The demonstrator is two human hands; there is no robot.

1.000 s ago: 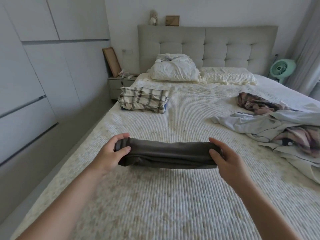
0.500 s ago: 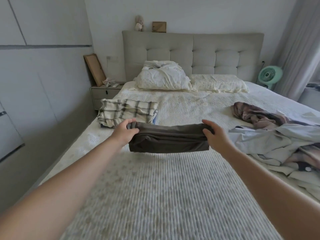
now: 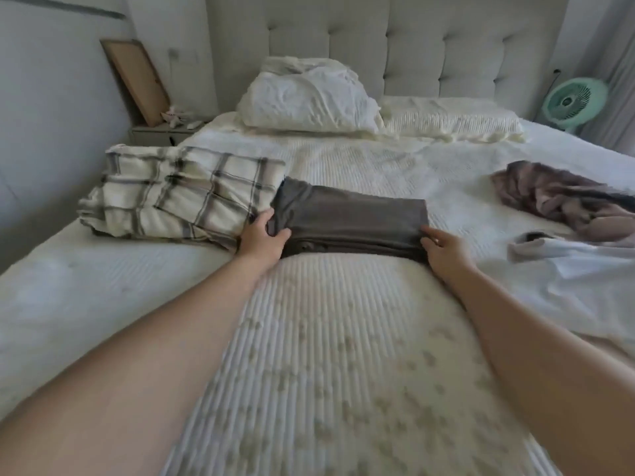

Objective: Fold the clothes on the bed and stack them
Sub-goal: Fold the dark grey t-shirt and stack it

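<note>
- The bed (image 3: 326, 355), under a ribbed white cover, fills most of the view, with a tufted grey headboard (image 3: 412, 46) at its far end.
- Two pillows (image 3: 309, 97) lie at the far end, just before the headboard.
- A folded plaid garment (image 3: 171, 194) lies on the left side of the bed.
- A loose pile of unfolded clothes (image 3: 567, 214), brownish and pale, lies at the right edge.
- The folded dark grey garment (image 3: 350, 218) lies on the bed just right of the plaid garment, its left end touching it.
- The left hand (image 3: 263, 238) grips the grey garment's near left corner, thumb on top and fingers curled under.
- The right hand (image 3: 446, 249) rests at the garment's near right corner; whether its fingers clamp the cloth or only touch it cannot be told.
- A green fan (image 3: 572, 99) stands beyond the bed at the far right.
- A wooden frame (image 3: 137, 80) leans against the wall at the far left, above a nightstand (image 3: 161, 134).
</note>
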